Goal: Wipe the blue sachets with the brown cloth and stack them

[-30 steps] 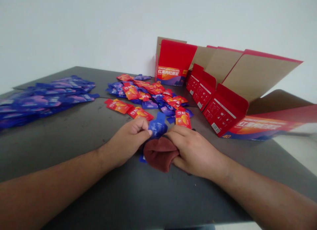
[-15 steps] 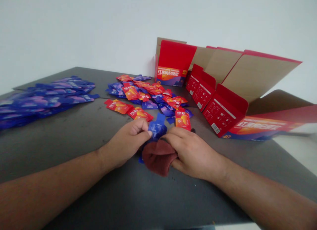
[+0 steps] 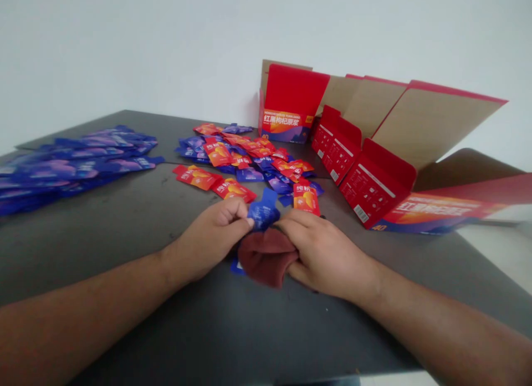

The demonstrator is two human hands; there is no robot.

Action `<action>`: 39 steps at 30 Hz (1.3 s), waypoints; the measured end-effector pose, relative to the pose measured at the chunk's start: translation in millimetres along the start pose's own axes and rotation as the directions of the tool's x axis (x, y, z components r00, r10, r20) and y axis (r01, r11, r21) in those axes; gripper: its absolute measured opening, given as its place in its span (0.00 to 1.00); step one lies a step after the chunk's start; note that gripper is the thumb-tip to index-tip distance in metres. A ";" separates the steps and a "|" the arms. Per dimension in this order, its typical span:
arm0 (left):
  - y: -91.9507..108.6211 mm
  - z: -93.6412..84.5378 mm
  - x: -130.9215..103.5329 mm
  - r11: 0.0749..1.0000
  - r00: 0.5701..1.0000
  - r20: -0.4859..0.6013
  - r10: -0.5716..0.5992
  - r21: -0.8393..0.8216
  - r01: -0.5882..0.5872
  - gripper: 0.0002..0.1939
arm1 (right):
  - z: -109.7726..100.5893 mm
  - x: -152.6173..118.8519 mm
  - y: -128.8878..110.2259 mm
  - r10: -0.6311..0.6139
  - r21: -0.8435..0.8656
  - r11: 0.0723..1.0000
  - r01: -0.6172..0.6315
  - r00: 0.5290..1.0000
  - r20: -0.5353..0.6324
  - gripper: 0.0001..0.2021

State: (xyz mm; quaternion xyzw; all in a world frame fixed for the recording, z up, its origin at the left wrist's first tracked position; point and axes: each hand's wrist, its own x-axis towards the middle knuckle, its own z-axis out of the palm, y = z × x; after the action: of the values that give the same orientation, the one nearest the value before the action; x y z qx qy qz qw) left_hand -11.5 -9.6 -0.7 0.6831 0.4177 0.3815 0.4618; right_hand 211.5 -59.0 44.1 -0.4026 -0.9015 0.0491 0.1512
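Between thumb and fingers, my left hand (image 3: 216, 230) pinches a blue sachet (image 3: 264, 209) by its left edge. My right hand (image 3: 322, 247) is closed on a folded brown cloth (image 3: 266, 255), which lies against the lower part of that sachet and hides it. A bit of blue packaging (image 3: 237, 267) shows under the cloth at its left. Just beyond my hands, a red sachet (image 3: 306, 198) and a mixed pile of red and blue sachets (image 3: 249, 158) lie on the dark table (image 3: 199, 319).
A large heap of blue sachets (image 3: 78, 161) lies on the left. At the back stands a red carton (image 3: 286, 111) with its flap raised. More open red cartons (image 3: 376, 183) line the right side, their flaps up. A pale wall (image 3: 166, 47) is behind the table.
Both hands keep their hold on the sachet and cloth. The cloth has shifted slightly upward, and the whole view has moved a little.
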 end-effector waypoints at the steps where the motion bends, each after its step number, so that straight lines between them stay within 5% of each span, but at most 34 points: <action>1: -0.5 0.2 0.2 1.000 1.000 -0.005 0.004 -0.009 -0.004 0.10 | 0.0 0.2 0.8 0.046 -0.010 0.999 -0.047 0.998 -0.036 0.11; 3: 0.4 0.5 0.4 1.000 1.000 -0.011 0.006 -0.005 -0.006 0.10 | 0.4 0.3 0.9 0.083 -0.013 0.996 -0.084 0.995 -0.060 0.10; 8: 7.3 0.1 0.1 0.997 1.000 -0.005 -0.010 0.078 0.011 0.12 | 1.0 -0.7 -3.2 -0.115 0.045 0.993 0.111 0.991 0.074 0.11; 13: 0.9 0.9 0.1 1.000 1.000 -0.021 0.008 0.000 -0.009 0.10 | 0.4 0.5 3.5 0.082 -0.007 0.997 -0.082 0.995 -0.049 0.09; 19: 4.0 1.7 -0.7 1.000 1.000 -0.001 -0.010 0.028 0.010 0.12 | 2.1 -1.0 -1.6 -0.085 0.036 0.996 0.083 0.995 0.047 0.11; 24: 1.8 3.0 -0.7 1.000 1.000 -0.031 -0.004 -0.015 0.004 0.11 | 0.5 -0.8 3.2 0.081 -0.023 0.996 -0.083 0.994 -0.074 0.08; 29: 4.3 2.9 -1.4 0.999 0.999 0.028 -0.020 -0.025 0.021 0.11 | 0.9 -0.1 2.5 -0.073 0.045 0.996 0.072 0.997 0.019 0.10; 33: 3.0 4.7 -2.6 0.995 0.997 0.040 -0.071 -0.069 0.074 0.10 | -0.9 -0.3 8.2 0.148 0.033 0.989 -0.145 0.980 -0.134 0.08; 39: -0.9 3.2 -4.3 0.996 0.994 0.076 -0.072 -0.050 0.076 0.11 | -3.7 1.0 13.0 0.143 0.071 0.988 -0.135 0.982 -0.122 0.08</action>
State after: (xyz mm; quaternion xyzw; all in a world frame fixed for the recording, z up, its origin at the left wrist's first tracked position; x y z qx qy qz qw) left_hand -10.3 -14.4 -3.1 0.6685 0.4151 0.3493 0.5087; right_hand 221.3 -49.7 45.0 -0.4620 -0.8578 0.0618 0.2167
